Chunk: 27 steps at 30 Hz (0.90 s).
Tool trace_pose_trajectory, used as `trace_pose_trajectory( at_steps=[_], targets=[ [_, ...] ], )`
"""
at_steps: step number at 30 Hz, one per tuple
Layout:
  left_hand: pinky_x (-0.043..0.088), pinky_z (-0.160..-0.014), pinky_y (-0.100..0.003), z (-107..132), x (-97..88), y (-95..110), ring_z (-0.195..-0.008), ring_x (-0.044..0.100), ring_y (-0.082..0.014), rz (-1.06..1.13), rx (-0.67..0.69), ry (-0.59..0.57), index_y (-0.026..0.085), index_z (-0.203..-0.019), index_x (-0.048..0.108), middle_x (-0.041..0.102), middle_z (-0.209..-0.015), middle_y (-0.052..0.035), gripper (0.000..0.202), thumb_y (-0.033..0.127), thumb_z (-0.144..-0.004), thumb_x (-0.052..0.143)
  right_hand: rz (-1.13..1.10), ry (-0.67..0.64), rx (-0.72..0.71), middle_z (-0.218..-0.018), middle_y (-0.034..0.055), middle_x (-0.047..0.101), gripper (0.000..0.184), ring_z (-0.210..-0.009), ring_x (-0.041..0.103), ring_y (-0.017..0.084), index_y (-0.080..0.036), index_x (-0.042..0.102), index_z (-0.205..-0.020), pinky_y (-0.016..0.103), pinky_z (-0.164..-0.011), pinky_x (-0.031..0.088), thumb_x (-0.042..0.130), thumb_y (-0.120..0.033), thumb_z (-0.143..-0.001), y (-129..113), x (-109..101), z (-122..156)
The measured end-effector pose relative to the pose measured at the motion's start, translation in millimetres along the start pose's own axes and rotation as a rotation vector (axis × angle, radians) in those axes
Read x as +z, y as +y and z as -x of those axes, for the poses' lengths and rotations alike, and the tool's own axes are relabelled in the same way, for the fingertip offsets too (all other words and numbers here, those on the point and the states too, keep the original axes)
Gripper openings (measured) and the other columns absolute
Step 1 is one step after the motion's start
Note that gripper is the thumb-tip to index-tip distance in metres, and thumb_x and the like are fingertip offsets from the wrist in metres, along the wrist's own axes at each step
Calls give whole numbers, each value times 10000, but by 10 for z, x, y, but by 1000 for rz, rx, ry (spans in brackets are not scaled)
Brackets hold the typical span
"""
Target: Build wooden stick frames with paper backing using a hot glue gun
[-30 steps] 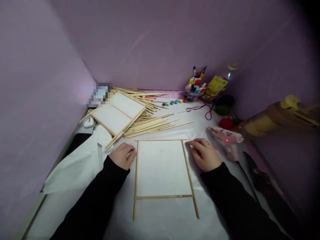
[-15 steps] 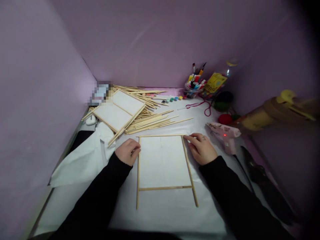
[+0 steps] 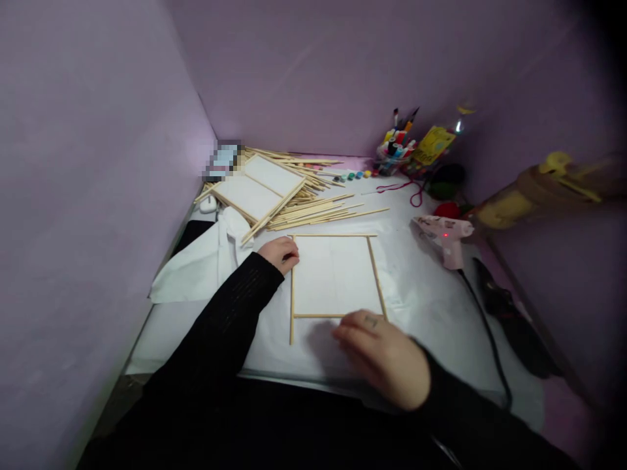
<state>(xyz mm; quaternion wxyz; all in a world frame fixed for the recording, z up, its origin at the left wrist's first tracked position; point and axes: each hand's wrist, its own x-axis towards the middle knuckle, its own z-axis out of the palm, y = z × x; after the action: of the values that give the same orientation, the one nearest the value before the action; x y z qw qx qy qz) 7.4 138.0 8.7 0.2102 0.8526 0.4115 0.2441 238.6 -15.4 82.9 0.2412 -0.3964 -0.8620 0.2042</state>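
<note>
Pulling away from the far right corner, the right hand (image 3: 385, 356) has crossed to the near side of the stick frame (image 3: 292, 287), where it hangs blurred over the near crossbar (image 3: 318, 316) and hides the near end of the right side stick (image 3: 379, 281). Its fingers lie close together, pointing left; whether they touch or hold anything cannot be told.

The left hand (image 3: 277, 253) stays by the far left corner, its fingers bent narrowly over the left side stick, though a firm pinch cannot be made out. With the right hand gone from the far crossbar (image 3: 336, 235), only the left hand seems placed to steady that end, so the far right joint now rests unattended.

The frame lies flat at the middle of the desk (image 3: 421, 307), a white sheet (image 3: 337, 277) showing inside it. Beyond, to the far left, a second frame (image 3: 264, 187) leans on loose sticks (image 3: 313, 215). The glue gun (image 3: 443, 236), its red light lit, lies on the right, well apart from both hands.
</note>
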Motion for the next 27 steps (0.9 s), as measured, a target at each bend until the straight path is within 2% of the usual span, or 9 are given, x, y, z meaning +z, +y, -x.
trace_pose_trajectory(
  at_steps=[1, 4, 7, 12, 17, 21, 27],
  targets=[
    [484, -757, -294, 1, 0, -8, -788, 596, -159, 9, 0, -3, 166, -697, 637, 635, -835, -42, 44, 172, -722, 602, -34, -3, -33, -826, 79, 650, 243, -755, 593, 172, -184, 635, -963, 291, -645, 523, 422, -111, -868, -135, 186, 23],
    [489, -701, -279, 4, 4, -30, -742, 594, -146, 43, -23, -19, 170, -677, 644, 642, -843, -38, 27, 167, -697, 626, -25, 136, 71, -818, 87, 643, 211, -741, 585, 190, -178, 631, -964, 303, -597, 519, 446, -130, -873, -343, 668, 32],
    [491, -635, -255, 7, 12, -54, -697, 585, -130, 93, -53, -40, 172, -673, 652, 635, -868, -34, 14, 182, -665, 660, -38, 233, 140, -895, 100, 643, 217, -812, 585, 215, -180, 592, -1038, 357, -672, 535, 478, -128, -860, -357, 912, -16],
    [499, -704, -272, 7, 5, -90, -766, 598, -151, 104, -50, -72, 170, -665, 658, 622, -859, -32, 66, 207, -633, 703, -67, 276, 159, -1040, 135, 621, 317, -913, 580, 259, -182, 520, -1130, 431, -750, 550, 589, -267, -833, -331, 1075, -45],
    [501, -707, -272, -10, -23, -103, -765, 593, -148, 122, -48, -125, 173, -690, 666, 609, -868, -27, 79, 229, -649, 701, 12, 287, 123, -1103, 154, 622, 369, -932, 582, 264, -164, 510, -1171, 441, -770, 551, 613, -231, -823, -327, 1184, -5],
    [504, -692, -263, -6, -34, -95, -746, 586, -138, 152, -52, -122, 163, -695, 666, 601, -867, -29, 80, 214, -647, 706, 43, 262, 113, -1186, 159, 604, 369, -961, 580, 265, -171, 509, -1187, 448, -784, 547, 595, -202, -829, -314, 1195, 11],
    [504, -692, -256, 16, -23, -94, -741, 578, -129, 183, -50, -117, 156, -701, 665, 589, -876, -30, 73, 201, -658, 701, 68, 236, 135, -1187, 170, 600, 296, -954, 569, 262, -146, 547, -1104, 438, -794, 533, 606, -199, -819, -316, 1203, -1]
  ],
)
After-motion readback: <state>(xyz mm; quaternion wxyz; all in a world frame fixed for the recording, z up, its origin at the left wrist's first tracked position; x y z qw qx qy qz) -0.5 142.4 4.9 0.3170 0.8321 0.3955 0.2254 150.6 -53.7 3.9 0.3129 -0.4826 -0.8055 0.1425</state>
